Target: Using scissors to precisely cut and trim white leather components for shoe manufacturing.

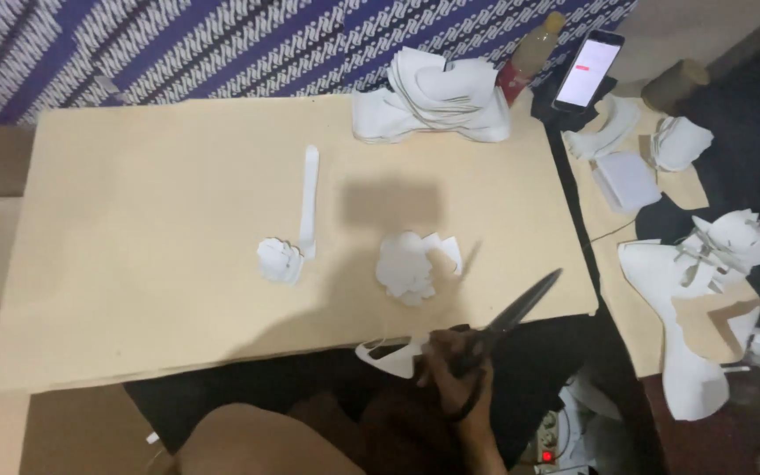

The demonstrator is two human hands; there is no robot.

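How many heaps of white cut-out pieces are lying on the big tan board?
3. A tall stack of white cut pieces at the tan board's far edge, a small pile mid-board beside a long white strip, another pile right of it. More may lie hidden.

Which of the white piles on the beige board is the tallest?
The stack of white cut pieces at the board's far edge, near the phone. The two small piles in the middle lie much flatter.
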